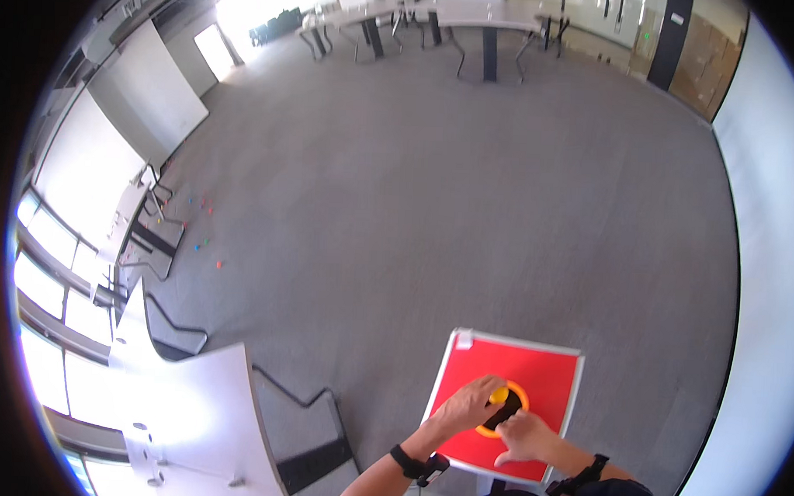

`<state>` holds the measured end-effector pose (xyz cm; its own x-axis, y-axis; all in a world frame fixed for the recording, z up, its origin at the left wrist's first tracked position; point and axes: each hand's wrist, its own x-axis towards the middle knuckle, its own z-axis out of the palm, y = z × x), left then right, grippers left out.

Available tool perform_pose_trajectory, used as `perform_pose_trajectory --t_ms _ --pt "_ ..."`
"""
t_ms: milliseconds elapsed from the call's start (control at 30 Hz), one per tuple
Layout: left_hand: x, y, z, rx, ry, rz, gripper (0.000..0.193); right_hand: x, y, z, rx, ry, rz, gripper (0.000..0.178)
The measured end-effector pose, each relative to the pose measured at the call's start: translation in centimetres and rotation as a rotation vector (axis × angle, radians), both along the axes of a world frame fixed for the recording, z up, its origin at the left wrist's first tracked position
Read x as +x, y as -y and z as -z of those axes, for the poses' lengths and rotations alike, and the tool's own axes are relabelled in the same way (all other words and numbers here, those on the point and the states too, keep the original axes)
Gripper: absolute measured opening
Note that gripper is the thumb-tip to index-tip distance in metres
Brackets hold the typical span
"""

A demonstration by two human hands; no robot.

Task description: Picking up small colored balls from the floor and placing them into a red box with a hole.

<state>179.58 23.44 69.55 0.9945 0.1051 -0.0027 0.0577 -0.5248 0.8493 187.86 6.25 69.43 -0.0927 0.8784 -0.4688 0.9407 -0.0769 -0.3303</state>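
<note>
A round black thing with an orange rim (524, 394) lies on a red board (551, 372) with a pale frame. Over its left side is my left hand (467, 409), its fingers closed round a small yellow rounded piece (498, 395) whose exact kind I cannot make out. From the right, my right hand (530, 437) reaches across the lower right part of the rim. Its thumb stands apart from the bent fingers, and I see nothing between them. Both hands cover part of the black middle.
White tables (225, 417) with black legs stand at the left. Small coloured pieces (219, 264) are scattered on the grey carpet (469, 189) near them. More tables (493, 13) are at the far end. A pale wall (768, 261) runs along the right.
</note>
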Motion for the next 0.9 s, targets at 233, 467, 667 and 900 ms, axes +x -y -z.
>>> perform_pose_trajectory --t_ms 233,467,667,900 --pt "-3.9 3.4 4.7 0.344 -0.026 0.206 0.037 2.2 -0.1 -0.3 0.000 -0.166 -0.232 0.072" --pt "-25.2 1.3 0.5 0.100 -0.092 -0.792 0.038 4.3 -3.2 2.0 0.005 0.053 0.108 0.069" --pt "-52.9 5.4 12.0 0.395 -0.985 -1.493 0.028 6.0 -6.1 3.0 0.444 0.109 0.232 0.056" --pt "-46.4 -9.0 4.5 0.160 -0.302 -1.393 0.035 11.5 -10.3 -0.8 0.335 0.353 0.307 0.053"
